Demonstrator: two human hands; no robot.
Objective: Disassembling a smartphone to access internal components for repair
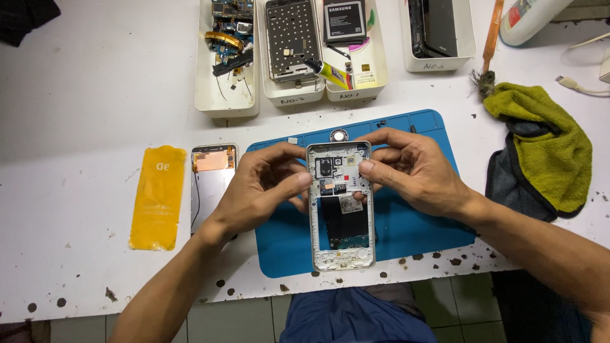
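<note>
- Your left hand [260, 187] is wrapped around the left edge of the opened white-framed phone body with its back cover off [340, 206], thumb laid across the frame near the top, fingers curled behind it (so a closed, firm hold).
- Your right hand [413, 168] comes in from 3 o'clock, fingers bent over the phone's top right corner, thumb tip pressing on the inside by the small circuit parts. Can't tell if anything tiny is pinched there.
- The phone sits upright in front of you, over the middle of the blue rubber work mat [413, 228], bottom edge pointing to 6 o'clock.
- At 12 o'clock of the phone, a small round silver part [338, 134] lies on the mat's top edge.
- At 9 o'clock, just off the mat: a detached phone screen panel with an orange patch at its top [211, 184], then a yellow protective film sheet [157, 197] further out.
- Up at 12 o'clock, a row of white plastic trays [225, 105] holding boards, a metal mid-frame, a battery and a yellow glue tube [330, 73].
- At 2 o'clock, an olive-green and grey cloth [546, 152] bunched up, a wooden-handled brush [490, 47] just beside it.
</note>
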